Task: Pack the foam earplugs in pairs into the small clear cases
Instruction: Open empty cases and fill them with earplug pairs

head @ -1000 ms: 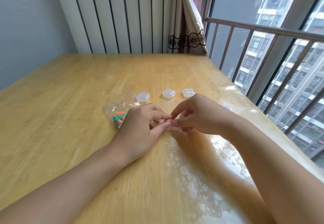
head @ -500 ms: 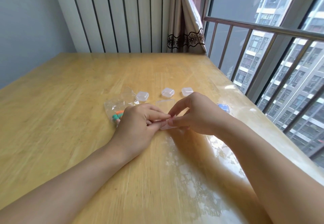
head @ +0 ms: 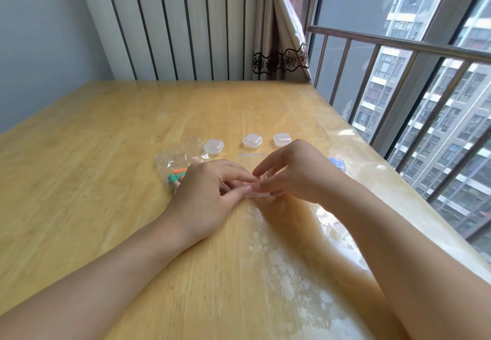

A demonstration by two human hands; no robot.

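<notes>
Case (head: 256,194): flat on worktop (head: 106,180), long axis left-right.
Left hand (head: 206,193): fingers pinch case.
Right hand (head: 297,175): fingertips grip case.

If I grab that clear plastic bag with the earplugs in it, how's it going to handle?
The plastic bag looks thin and crinkled, so it will probably flop and sag rather than hold shape. The few foam earplugs sit bunched at one end, so it is likely very light, and they may slide around when lifted.
</notes>
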